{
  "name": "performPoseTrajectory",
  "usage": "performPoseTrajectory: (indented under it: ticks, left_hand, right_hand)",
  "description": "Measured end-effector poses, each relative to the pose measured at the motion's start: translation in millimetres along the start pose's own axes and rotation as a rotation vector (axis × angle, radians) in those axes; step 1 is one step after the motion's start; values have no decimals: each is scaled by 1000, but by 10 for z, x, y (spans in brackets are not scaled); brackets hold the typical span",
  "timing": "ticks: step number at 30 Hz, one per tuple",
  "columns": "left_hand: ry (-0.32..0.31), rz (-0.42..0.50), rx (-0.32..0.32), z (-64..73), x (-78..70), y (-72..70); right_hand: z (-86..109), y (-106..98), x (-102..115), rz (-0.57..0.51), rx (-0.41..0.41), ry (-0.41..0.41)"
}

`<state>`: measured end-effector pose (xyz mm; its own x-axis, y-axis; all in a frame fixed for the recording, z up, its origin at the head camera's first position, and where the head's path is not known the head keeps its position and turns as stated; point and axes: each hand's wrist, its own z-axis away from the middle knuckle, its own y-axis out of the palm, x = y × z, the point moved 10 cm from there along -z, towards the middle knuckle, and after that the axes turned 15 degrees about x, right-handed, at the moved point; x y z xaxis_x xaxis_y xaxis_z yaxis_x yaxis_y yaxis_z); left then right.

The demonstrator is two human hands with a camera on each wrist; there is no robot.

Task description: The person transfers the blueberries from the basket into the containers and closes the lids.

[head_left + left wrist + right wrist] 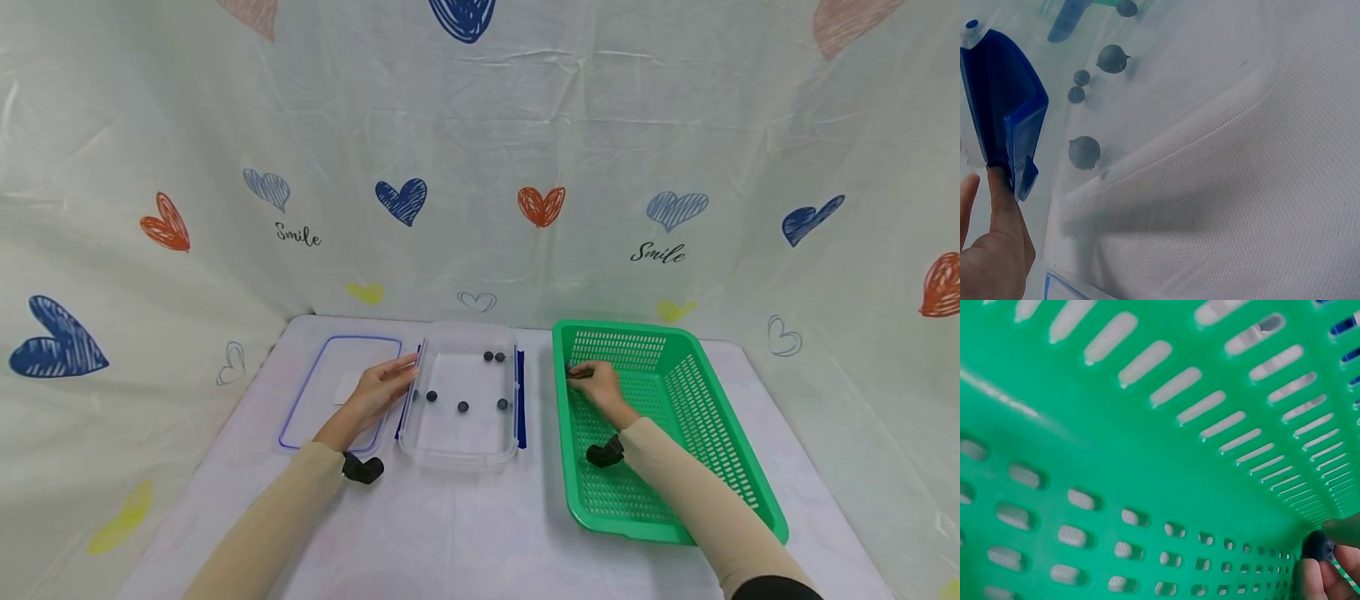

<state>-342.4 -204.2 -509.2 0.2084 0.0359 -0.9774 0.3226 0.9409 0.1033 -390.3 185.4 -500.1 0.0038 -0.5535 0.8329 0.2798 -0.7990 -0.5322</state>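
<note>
A clear plastic box point(457, 457) with blue side latches stands mid-table, several dark round blueberries point(462, 407) scattered inside it. My left hand point(378, 390) touches the box's left side with extended fingers. In the left wrist view a fingertip meets the lower end of the blue latch point(1019, 106), which hangs unfastened. My right hand point(600, 385) reaches into the green basket point(600, 527), near its left wall. Its thumb and fingers pinch one blueberry point(1317, 545), partly hidden by the fingers in the right wrist view.
A clear lid point(311, 400) with a blue rim lies flat left of the box, partly under my left hand. The basket has slotted walls and stands to the right of the box. A curtain point(465, 125) with printed hearts hangs behind the table.
</note>
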Motion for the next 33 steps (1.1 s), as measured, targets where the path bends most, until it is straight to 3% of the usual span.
performPoseTrajectory:
  ticks: [18,33]
  left_hand:
    - [23,14,1,21,-23,30]
    - [24,4,10,10,-27,13]
  right_hand:
    - [20,-39,61,30,-5,-61]
    - [95,-283,52,-80,24,-37]
